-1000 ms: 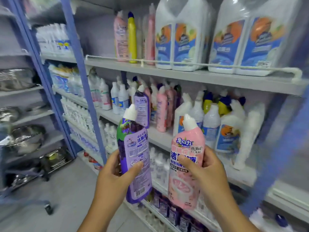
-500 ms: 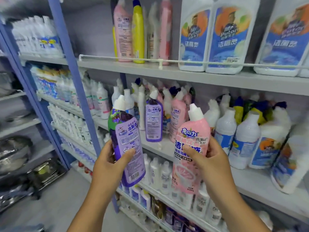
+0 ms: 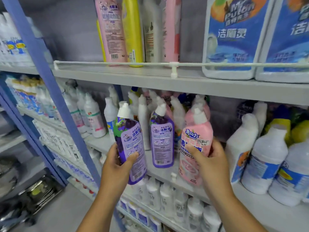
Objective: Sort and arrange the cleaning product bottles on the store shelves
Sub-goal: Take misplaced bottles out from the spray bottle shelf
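1. The left hand (image 3: 117,163) grips a purple bottle (image 3: 129,144) with a white cap, fingers behind it and the thumb pressed across the front label; the bottle is held upright, tilted a little to the left, in front of the middle shelf (image 3: 103,143)
2. The right hand (image 3: 211,162) grips a pink bottle (image 3: 194,146) with a white cap, thumb across the label, fingers wrapped round the right side; the bottle is upright and its base hangs over the front of the middle shelf
3. The two hands are apart, each clamped on its own bottle, with a second purple bottle (image 3: 162,139) standing on the shelf between them
4. Behind it stand more white-capped pink and white bottles, crowded together
5. To the right on the same shelf stand white jugs (image 3: 265,159) with blue and yellow labels
6. On the upper shelf (image 3: 150,79), behind a white rail (image 3: 117,64), stand a tall pink bottle (image 3: 110,30), a yellow bottle (image 3: 132,30) just beside it, and large white jugs with blue labels (image 3: 232,39) to the right
7. Lower shelves hold rows of small white bottles (image 3: 167,198)
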